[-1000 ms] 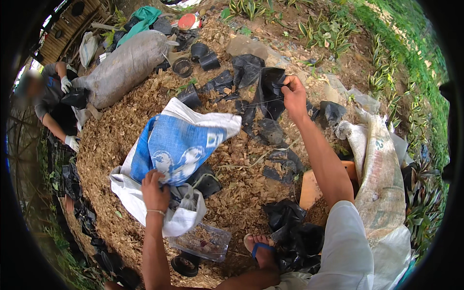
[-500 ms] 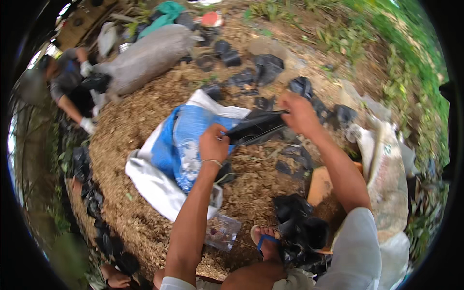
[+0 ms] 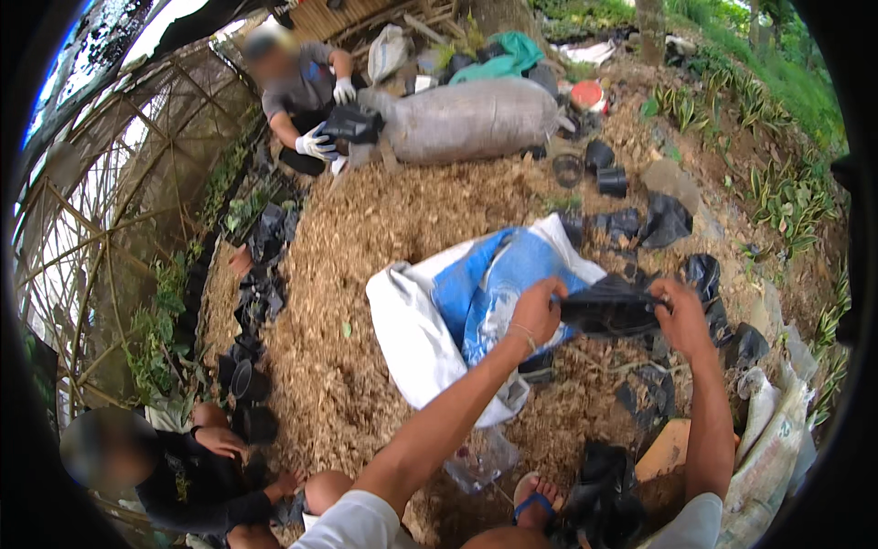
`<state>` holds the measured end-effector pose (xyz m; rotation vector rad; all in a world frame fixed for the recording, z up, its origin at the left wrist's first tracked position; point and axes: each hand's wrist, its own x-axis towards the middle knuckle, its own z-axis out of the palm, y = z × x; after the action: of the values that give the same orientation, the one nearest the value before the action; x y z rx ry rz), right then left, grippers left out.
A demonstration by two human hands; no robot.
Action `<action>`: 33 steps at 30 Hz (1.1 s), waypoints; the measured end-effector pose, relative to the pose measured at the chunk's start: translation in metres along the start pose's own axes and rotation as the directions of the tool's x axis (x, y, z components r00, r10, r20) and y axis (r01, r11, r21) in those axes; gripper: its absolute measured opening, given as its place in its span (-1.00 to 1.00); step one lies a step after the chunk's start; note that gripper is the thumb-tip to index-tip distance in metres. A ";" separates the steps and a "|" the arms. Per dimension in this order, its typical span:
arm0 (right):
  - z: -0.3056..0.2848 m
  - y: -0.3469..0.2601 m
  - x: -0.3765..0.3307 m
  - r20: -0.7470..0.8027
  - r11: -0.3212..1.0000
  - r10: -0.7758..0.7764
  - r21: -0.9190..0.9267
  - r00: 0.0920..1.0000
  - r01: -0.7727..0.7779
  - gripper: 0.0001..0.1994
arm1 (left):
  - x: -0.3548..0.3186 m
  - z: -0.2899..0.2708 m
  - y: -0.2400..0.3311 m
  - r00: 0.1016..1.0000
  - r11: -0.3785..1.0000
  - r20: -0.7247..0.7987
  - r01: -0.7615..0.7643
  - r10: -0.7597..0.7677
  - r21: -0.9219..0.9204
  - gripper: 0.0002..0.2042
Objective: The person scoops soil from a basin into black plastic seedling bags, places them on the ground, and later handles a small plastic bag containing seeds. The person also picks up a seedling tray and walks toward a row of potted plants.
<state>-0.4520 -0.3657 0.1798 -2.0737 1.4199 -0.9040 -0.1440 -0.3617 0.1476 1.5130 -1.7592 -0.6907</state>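
Note:
A black plastic bag [image 3: 607, 316] is stretched nearly level between my two hands. My left hand [image 3: 538, 313] is closed on its left end, and my right hand [image 3: 682, 318] pinches the right end. Just beyond and left of my left hand, a blue and white woven sack [image 3: 498, 274] lies spread on the brown wood-chip heap [image 3: 338, 302]. More crumpled black bags [image 3: 666, 220] lie past my right hand. By my sandalled foot is another bunched black bag [image 3: 604, 485], beside an orange container [image 3: 664, 450].
Across the heap, a gloved co-worker [image 3: 306, 78] holds a black bag beside a long stuffed sack [image 3: 471, 121]. Another person in dark clothes [image 3: 197, 480] sits at the lower left. Black pots [image 3: 249, 382] line the left edge; pale sacks [image 3: 773, 448] stand at the right.
My view has swung left and up, bringing the seated person at lower left more fully into the picture. The black bag stays between my hands and is now held more level.

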 end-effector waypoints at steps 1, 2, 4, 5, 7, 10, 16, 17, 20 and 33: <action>0.000 0.001 0.000 -0.018 0.999 -0.032 0.025 0.999 0.032 -0.67 | -0.002 0.000 0.001 1.000 1.000 0.020 -0.001 0.002 -0.018 -0.79; -0.001 0.003 0.002 -0.047 0.999 0.014 0.032 0.999 -0.013 -0.68 | -0.004 -0.001 0.001 0.982 0.980 0.135 0.151 -0.134 -0.129 -0.69; -0.004 0.007 -0.004 -0.045 0.990 0.136 0.045 0.990 -0.134 -0.71 | -0.017 0.000 -0.003 0.992 0.990 0.123 -0.004 0.022 -0.143 -0.31; -0.007 0.012 -0.008 -0.073 0.970 0.229 0.100 0.971 -0.221 -0.76 | -0.032 0.003 -0.006 0.987 0.999 0.163 -0.015 0.008 0.045 -0.11; -0.014 0.025 -0.011 -0.170 0.982 0.186 0.069 0.968 -0.177 -0.75 | -0.047 0.007 -0.015 0.960 0.910 0.264 -0.024 -0.095 0.413 0.24; -0.017 0.048 -0.039 -0.257 0.979 0.190 -0.023 0.947 -0.203 -0.74 | -0.076 0.013 -0.042 0.917 0.670 0.347 -0.130 -0.199 0.731 0.26; -0.023 0.098 -0.064 -0.451 0.930 0.260 -0.119 0.854 -0.346 -0.78 | -0.056 -0.015 -0.072 0.939 0.573 0.246 -0.068 -0.239 0.817 -0.72; -0.025 0.104 -0.073 -0.493 0.907 0.289 -0.134 0.820 -0.400 -0.76 | -0.052 -0.026 -0.073 0.984 0.653 0.146 -0.047 -0.098 0.756 -0.71; -0.030 0.116 -0.094 -0.552 0.890 0.333 -0.083 0.765 -0.447 -0.74 | -0.029 -0.076 -0.069 0.984 0.842 -0.174 0.110 -0.020 0.528 -0.61; 0.005 0.175 -0.181 -0.395 0.546 0.646 -0.360 0.654 -0.757 -0.60 | -0.044 -0.218 -0.116 0.939 0.982 -0.306 0.183 -0.159 0.049 -0.81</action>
<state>-0.6027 -0.2588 0.0087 -1.4159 2.5743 -0.4254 0.1019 -0.3281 0.1837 1.7381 -1.4510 -0.4500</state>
